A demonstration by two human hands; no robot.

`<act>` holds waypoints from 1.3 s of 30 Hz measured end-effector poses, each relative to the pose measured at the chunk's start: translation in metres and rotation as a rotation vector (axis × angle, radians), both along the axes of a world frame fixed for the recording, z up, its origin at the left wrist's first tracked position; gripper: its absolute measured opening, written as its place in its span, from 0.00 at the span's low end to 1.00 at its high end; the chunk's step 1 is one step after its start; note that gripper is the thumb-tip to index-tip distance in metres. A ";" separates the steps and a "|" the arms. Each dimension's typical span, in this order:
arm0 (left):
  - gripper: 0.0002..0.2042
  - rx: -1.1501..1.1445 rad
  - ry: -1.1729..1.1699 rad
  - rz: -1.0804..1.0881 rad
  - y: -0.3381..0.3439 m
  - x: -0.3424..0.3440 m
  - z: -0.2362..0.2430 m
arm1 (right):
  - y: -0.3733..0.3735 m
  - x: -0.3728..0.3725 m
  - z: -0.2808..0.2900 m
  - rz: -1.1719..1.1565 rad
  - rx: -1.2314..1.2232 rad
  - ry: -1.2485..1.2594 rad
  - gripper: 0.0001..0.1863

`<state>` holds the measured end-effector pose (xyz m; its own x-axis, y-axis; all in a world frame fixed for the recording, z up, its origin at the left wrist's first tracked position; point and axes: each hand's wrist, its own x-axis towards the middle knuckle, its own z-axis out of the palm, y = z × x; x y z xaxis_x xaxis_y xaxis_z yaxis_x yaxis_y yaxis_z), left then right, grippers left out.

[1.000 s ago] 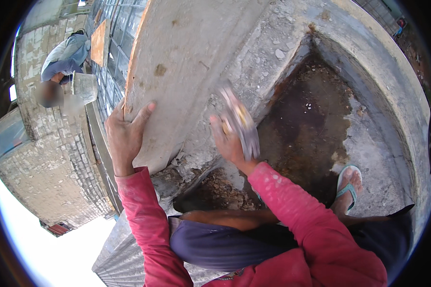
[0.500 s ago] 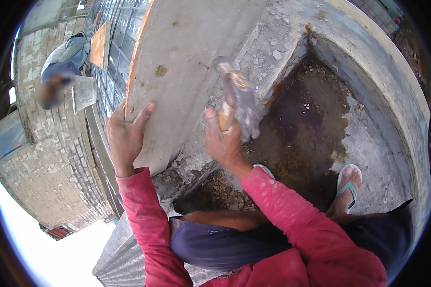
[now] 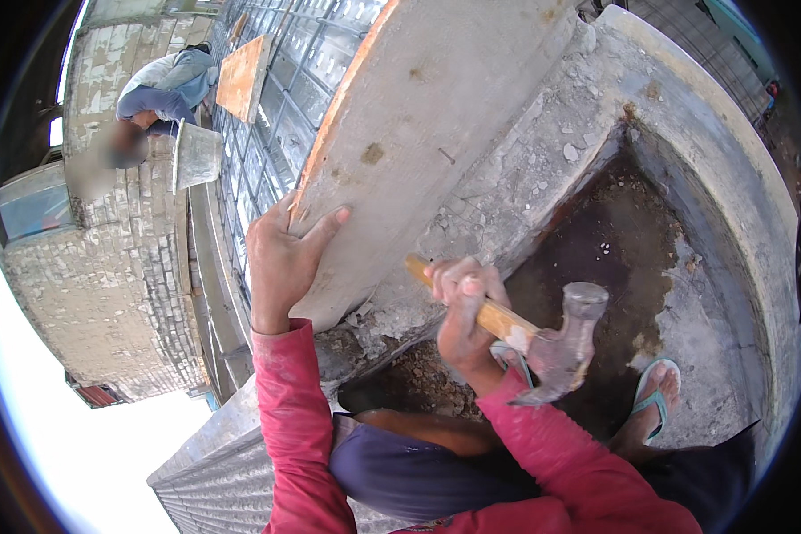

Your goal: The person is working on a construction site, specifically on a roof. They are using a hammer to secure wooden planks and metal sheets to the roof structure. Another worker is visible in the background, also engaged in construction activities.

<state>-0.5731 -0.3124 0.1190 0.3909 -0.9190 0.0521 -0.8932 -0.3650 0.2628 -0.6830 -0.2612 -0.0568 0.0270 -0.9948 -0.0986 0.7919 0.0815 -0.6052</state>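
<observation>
My right hand (image 3: pixel 469 303) is closed round the wooden handle of a claw hammer (image 3: pixel 581 329). Its metal head is raised toward me, with the claw pointing down over my forearm. A wide grey board (image 3: pixel 400 178) with an orange-brown edge lies in front of me. My left hand (image 3: pixel 280 262) grips that edge, thumb on top and fingers curled over the side, where the fingertips are hidden. From the board's face, up and right of my left hand, sticks a nail (image 3: pixel 447 157), well apart from the hammer.
Rebar mesh (image 3: pixel 280 107) runs beyond the board, with a small wooden panel (image 3: pixel 242 78) on it. A person (image 3: pixel 156 98) bends over at the far left beside a bucket (image 3: pixel 198 156). A concrete ledge (image 3: pixel 730 178) curves round a dirty wet recess (image 3: pixel 610 240) at my sandalled feet.
The hammer has swung from over the board back toward me, its head now down and right. My left hand keeps its grip on the board edge. The whole view has shifted.
</observation>
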 end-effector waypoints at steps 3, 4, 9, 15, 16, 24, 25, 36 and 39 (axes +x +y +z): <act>0.18 0.017 0.025 0.020 -0.002 0.003 -0.005 | -0.015 0.015 0.006 0.521 0.384 0.031 0.16; 0.18 0.012 0.019 0.012 -0.001 0.003 -0.007 | -0.012 0.009 0.005 0.485 0.387 0.021 0.16; 0.20 0.006 -0.020 -0.006 0.002 0.004 -0.005 | -0.004 -0.016 0.013 -0.121 0.016 -0.174 0.17; 0.22 0.009 -0.033 -0.016 0.000 0.007 -0.007 | -0.020 -0.014 0.009 0.644 0.425 -0.135 0.18; 0.22 0.008 -0.066 -0.024 0.006 0.009 -0.007 | -0.008 -0.018 0.008 0.450 0.336 -0.128 0.17; 0.22 0.039 -0.055 0.005 0.000 0.003 -0.005 | -0.006 0.012 -0.001 0.485 0.371 -0.047 0.18; 0.22 0.023 -0.081 0.001 0.005 0.007 -0.006 | -0.002 0.001 0.003 0.461 0.390 -0.080 0.18; 0.21 0.020 -0.085 -0.001 0.002 0.001 -0.001 | -0.003 0.003 0.018 0.414 0.415 -0.300 0.15; 0.21 0.006 -0.080 -0.046 0.004 0.006 -0.004 | 0.003 -0.016 0.013 -0.112 0.123 -0.252 0.15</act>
<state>-0.5673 -0.3083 0.1148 0.3431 -0.9362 0.0759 -0.9271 -0.3245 0.1874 -0.6994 -0.2586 -0.0441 -0.0431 -0.9740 -0.2222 0.9240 0.0458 -0.3798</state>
